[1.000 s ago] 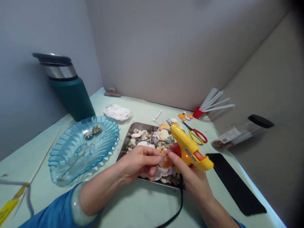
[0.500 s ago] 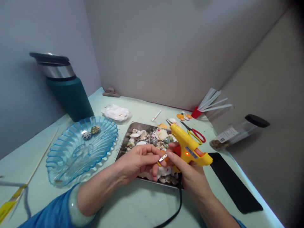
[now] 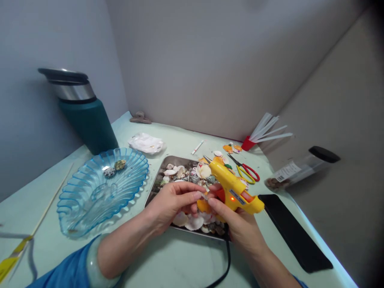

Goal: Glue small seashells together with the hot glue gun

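Note:
Over a metal tray (image 3: 149,196) full of seashells (image 3: 194,222), both my hands meet. My right hand (image 3: 240,224) is wrapped round a yellow hot glue gun (image 3: 228,178), its nozzle pointing up and left and an orange light lit on its side. Between the fingertips of my left hand (image 3: 172,202) is a small silvery metal clip (image 3: 204,196), mostly covered by the fingers. My right thumb and forefinger reach to the clip's other end. An orange shell (image 3: 204,206) shows just below the fingertips.
A blue shell-shaped glass dish (image 3: 90,216) holds two small shells at left, before a green bottle (image 3: 90,124). Scissors (image 3: 244,170), glue sticks (image 3: 265,128) in a red cup, a lidded jar (image 3: 294,170) and a black slab (image 3: 295,234) are at right. The gun's cord (image 3: 226,264) runs forward.
The glue gun and my right hand have shifted slightly left. The clip has turned, and my fingers now cover more of it.

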`<action>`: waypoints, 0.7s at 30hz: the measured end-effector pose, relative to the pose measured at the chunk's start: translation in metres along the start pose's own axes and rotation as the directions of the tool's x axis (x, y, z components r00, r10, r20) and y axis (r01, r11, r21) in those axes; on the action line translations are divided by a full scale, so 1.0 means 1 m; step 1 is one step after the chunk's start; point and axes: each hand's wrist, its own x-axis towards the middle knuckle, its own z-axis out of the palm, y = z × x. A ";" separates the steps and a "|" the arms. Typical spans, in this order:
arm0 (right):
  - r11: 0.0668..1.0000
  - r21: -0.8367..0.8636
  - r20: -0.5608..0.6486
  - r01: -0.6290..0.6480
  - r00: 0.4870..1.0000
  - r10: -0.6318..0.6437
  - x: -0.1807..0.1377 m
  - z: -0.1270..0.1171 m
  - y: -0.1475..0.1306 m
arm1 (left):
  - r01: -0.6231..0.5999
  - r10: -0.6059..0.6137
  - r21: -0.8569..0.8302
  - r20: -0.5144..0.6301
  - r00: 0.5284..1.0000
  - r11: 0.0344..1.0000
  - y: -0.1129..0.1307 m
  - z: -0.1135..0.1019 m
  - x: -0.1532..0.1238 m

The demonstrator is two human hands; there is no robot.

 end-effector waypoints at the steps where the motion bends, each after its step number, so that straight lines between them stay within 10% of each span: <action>1: 1.000 0.001 0.002 0.007 1.000 -0.007 -0.001 0.001 0.000 | 0.000 0.000 0.005 -0.010 1.000 1.000 0.000 0.001 0.000; 21: 0.980 -0.191 -0.049 0.050 0.997 -0.060 -0.001 -0.004 -0.007 | -0.020 0.020 -0.032 0.009 1.000 0.999 0.006 0.000 0.000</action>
